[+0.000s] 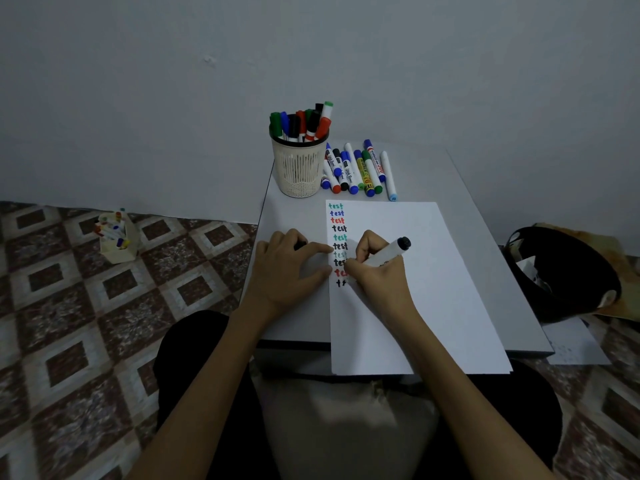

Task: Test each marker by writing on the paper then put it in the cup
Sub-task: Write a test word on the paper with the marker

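Tightly held by the right hand point(377, 275), the black marker point(388, 252) slants onto the paper's point(433, 271) left column of "test" words, while the left hand point(287, 268), curled round a black cap point(300, 244), rests at the paper's left edge, the cup point(299, 168) just beyond its far-left corner.

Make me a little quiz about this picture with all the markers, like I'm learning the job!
1. True or false: the cup is empty.
2. Which hand is writing with the black marker: A the left, B the right?
3. Fill in: the word written over and over down the paper is ____.

Key:
1. False. A bunch of markers stands in it.
2. B. The right hand grips it.
3. test
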{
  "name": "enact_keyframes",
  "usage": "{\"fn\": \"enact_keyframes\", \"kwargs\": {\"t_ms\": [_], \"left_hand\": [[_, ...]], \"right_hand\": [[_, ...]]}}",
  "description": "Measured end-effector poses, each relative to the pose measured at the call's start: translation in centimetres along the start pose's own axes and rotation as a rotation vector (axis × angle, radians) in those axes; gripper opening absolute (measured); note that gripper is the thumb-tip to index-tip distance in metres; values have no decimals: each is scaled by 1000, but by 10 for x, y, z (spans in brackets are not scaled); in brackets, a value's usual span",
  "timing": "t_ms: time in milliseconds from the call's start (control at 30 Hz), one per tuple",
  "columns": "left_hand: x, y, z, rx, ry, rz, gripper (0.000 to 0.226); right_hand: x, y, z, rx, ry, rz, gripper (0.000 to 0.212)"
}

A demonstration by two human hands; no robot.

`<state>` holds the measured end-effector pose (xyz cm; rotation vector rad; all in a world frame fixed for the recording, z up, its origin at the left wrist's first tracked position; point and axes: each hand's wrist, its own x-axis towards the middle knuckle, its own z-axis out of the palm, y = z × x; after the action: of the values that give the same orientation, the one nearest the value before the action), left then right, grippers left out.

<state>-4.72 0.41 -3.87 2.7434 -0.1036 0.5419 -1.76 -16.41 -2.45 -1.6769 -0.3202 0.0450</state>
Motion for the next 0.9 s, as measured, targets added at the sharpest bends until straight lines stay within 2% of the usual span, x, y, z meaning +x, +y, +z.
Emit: {"fn": "enact_keyframes", "kwargs": {"t_ms": [133, 333, 533, 900], "left_hand": [[0, 1, 0, -1, -1, 0, 49], [0, 1, 0, -5, 5, 7, 51], [0, 1, -1, -16, 2, -1, 51], [-1, 1, -1, -21, -9, 13, 50]], "right_hand": [[0, -2, -1, -50, 16, -3, 32], [0, 1, -2, -54, 86, 47, 21], [-1, -2, -1, -47, 65, 44, 30], [-2, -4, -1, -30, 141, 47, 32]]}}
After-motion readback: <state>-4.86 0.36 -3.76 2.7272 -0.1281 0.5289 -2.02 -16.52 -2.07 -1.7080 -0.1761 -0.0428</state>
